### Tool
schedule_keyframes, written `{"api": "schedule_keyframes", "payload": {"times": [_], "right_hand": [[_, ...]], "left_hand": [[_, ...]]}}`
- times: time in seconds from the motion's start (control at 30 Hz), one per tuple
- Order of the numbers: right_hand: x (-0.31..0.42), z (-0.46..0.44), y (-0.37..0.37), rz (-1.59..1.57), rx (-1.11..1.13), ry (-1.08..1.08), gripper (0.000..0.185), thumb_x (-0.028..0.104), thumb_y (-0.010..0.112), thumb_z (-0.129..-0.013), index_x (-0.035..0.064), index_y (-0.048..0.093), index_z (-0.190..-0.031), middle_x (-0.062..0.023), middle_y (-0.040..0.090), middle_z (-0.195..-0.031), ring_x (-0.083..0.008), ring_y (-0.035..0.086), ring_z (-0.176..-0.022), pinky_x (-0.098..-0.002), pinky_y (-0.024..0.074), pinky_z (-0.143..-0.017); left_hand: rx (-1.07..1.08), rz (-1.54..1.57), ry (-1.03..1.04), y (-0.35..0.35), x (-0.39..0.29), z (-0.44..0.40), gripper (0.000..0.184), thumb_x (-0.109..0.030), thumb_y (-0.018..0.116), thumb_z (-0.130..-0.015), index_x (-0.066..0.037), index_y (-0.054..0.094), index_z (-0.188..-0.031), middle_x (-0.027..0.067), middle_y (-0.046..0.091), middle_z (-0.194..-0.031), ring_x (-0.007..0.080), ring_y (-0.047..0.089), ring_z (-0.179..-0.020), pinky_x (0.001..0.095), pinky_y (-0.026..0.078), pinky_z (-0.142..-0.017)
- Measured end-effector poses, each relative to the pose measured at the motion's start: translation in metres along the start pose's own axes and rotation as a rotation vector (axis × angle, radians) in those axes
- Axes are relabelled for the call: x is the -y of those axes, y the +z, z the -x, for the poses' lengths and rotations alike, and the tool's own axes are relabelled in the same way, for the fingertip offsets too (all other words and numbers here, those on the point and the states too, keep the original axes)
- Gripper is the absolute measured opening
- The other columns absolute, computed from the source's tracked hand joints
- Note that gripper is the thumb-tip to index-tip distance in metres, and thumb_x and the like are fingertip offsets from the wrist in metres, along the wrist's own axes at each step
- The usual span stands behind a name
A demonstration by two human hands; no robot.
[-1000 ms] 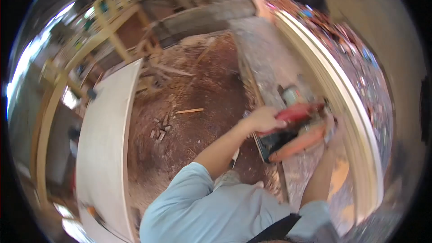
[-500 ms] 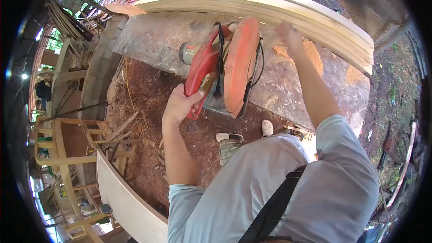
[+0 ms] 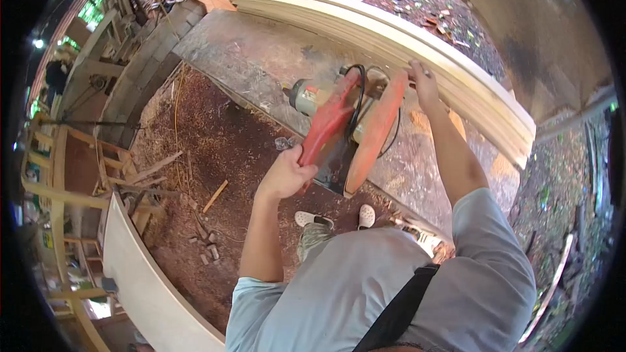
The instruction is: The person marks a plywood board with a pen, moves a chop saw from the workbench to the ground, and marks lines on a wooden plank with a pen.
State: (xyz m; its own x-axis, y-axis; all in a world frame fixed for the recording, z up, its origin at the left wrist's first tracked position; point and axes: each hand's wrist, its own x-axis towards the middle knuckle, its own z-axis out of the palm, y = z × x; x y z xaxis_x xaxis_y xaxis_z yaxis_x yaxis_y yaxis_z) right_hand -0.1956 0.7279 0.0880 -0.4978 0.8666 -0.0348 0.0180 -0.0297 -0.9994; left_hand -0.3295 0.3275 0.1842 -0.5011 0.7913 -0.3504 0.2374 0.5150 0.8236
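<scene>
A red circular saw [image 3: 332, 117] with an orange-red guard and a black cord rests on the dusty workbench [image 3: 228, 45], its base reaching the near edge. My left hand [image 3: 285, 173] is wrapped round the rear end of its red handle. On the far side of the saw, my right hand [image 3: 422, 81] is raised near the front end of the guard, beside the stacked boards, its fingers slightly apart. Whether those fingertips touch the guard is unclear. Pale long boards [image 3: 391, 36] lie stacked along the bench's far edge.
A white panel [image 3: 147, 274] stands at the lower left, near wooden frames [image 3: 59, 202]. Sawdust and a small wood strip [image 3: 215, 196] lie on the reddish floor. Concrete blocks [image 3: 140, 58] form a low wall at the upper left.
The view has swung round since the first frame. Over the last half second, my right hand has come closer to the saw's guard. My left hand still holds the handle.
</scene>
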Motion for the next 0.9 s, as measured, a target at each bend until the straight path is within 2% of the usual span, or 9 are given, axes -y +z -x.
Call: {"api": "schedule_keyframes", "payload": {"times": [0.1, 0.13, 0.23, 0.43, 0.5, 0.6, 0.63, 0.77, 0.9], "right_hand": [[-0.015, -0.014, -0.001, 0.012, 0.058, -0.001, 0.064, 0.054, 0.056, -0.094, 0.0063, 0.051, -0.136, -0.0114, 0.065, -0.122, -0.0221, 0.057, -0.114, -0.0383, 0.0401, -0.098], [-0.02, -0.018, 0.0, -0.033, 0.1, -0.015, 0.067, 0.056, 0.055, -0.094, 0.0067, 0.05, -0.138, -0.012, 0.063, -0.126, -0.0231, 0.055, -0.119, -0.0401, 0.0375, -0.102], [-0.043, -0.044, -0.002, 0.025, 0.103, 0.064, 0.077, 0.061, 0.051, -0.093, 0.0059, 0.041, -0.146, -0.0155, 0.056, -0.138, -0.0275, 0.042, -0.136, -0.0501, 0.0255, -0.112], [-0.066, -0.097, 0.011, 0.317, 0.191, 0.053, 0.071, 0.054, 0.054, -0.095, -0.001, 0.046, -0.139, -0.0168, 0.059, -0.131, -0.0245, 0.051, -0.128, -0.0371, 0.0381, -0.105], [-0.06, -0.102, 0.024, 0.5, 0.323, 0.177, 0.056, 0.046, 0.055, -0.095, -0.0002, 0.06, -0.126, -0.0155, 0.064, -0.117, -0.0214, 0.059, -0.112, -0.0375, 0.044, -0.095], [-0.036, -0.078, 0.049, 0.557, 0.473, 0.056, 0.054, 0.046, 0.054, -0.096, -0.0001, 0.064, -0.121, -0.0103, 0.067, -0.101, -0.0182, 0.061, -0.098, -0.0364, 0.0471, -0.089], [-0.04, -0.08, 0.053, 0.344, 0.603, 0.209, 0.057, 0.048, 0.055, -0.096, 0.0011, 0.06, -0.128, -0.0098, 0.067, -0.102, -0.0189, 0.061, -0.097, -0.0373, 0.0477, -0.088], [-0.097, -0.101, 0.055, 0.387, 0.565, 0.421, 0.061, 0.049, 0.056, -0.096, 0.002, 0.055, -0.135, -0.0147, 0.065, -0.116, -0.0212, 0.06, -0.107, -0.0389, 0.0472, -0.091], [-0.115, -0.109, 0.063, 0.239, 0.531, 0.323, 0.076, 0.055, 0.052, -0.095, 0.0007, 0.037, -0.145, -0.02, 0.051, -0.14, -0.0306, 0.058, -0.12, -0.0428, 0.0499, -0.097]], "left_hand": [[0.054, 0.122, 0.007, -0.002, 0.026, 0.007, 0.025, -0.012, 0.069, -0.078, -0.001, 0.056, -0.097, 0.005, 0.061, -0.072, 0.0133, 0.06, -0.061, 0.033, 0.05, -0.055], [-0.012, -0.03, 0.274, -0.003, 0.043, 0.003, 0.025, -0.014, 0.071, -0.078, -0.001, 0.057, -0.094, 0.0029, 0.059, -0.073, 0.0106, 0.057, -0.067, 0.0325, 0.049, -0.06], [0.006, 0.007, 0.153, -0.008, 0.033, 0.021, 0.026, -0.017, 0.072, -0.078, -0.001, 0.058, -0.094, 0.0035, 0.059, -0.076, 0.0096, 0.053, -0.076, 0.0316, 0.049, -0.069], [-0.061, 0.106, 0.191, -0.001, 0.079, 0.039, 0.03, -0.018, 0.073, -0.076, 0.0, 0.061, -0.096, 0.0117, 0.063, -0.078, 0.0129, 0.056, -0.075, 0.0341, 0.049, -0.07], [-0.068, 0.059, 0.132, -0.001, 0.087, 0.05, 0.033, -0.017, 0.072, -0.07, 0.0, 0.062, -0.097, 0.0092, 0.06, -0.072, 0.014, 0.056, -0.069, 0.0353, 0.049, -0.066], [-0.134, -0.043, 0.103, -0.003, 0.096, 0.062, 0.036, -0.019, 0.076, -0.067, 0.002, 0.065, -0.094, 0.0143, 0.066, -0.079, 0.019, 0.063, -0.076, 0.0361, 0.05, -0.069], [-0.144, -0.029, 0.097, -0.007, 0.1, 0.065, 0.036, -0.019, 0.076, -0.067, 0.002, 0.065, -0.094, 0.0143, 0.066, -0.079, 0.019, 0.063, -0.076, 0.0361, 0.05, -0.069], [-0.23, -0.081, 0.08, -0.015, 0.117, 0.078, 0.034, -0.019, 0.074, -0.059, 0.003, 0.066, -0.083, 0.0238, 0.064, -0.074, 0.0315, 0.065, -0.067, 0.0399, 0.051, -0.063], [-0.202, -0.1, 0.077, -0.014, 0.146, 0.084, 0.036, -0.021, 0.075, -0.057, 0.003, 0.066, -0.082, 0.0242, 0.063, -0.073, 0.0347, 0.066, -0.068, 0.0413, 0.051, -0.064]]}}
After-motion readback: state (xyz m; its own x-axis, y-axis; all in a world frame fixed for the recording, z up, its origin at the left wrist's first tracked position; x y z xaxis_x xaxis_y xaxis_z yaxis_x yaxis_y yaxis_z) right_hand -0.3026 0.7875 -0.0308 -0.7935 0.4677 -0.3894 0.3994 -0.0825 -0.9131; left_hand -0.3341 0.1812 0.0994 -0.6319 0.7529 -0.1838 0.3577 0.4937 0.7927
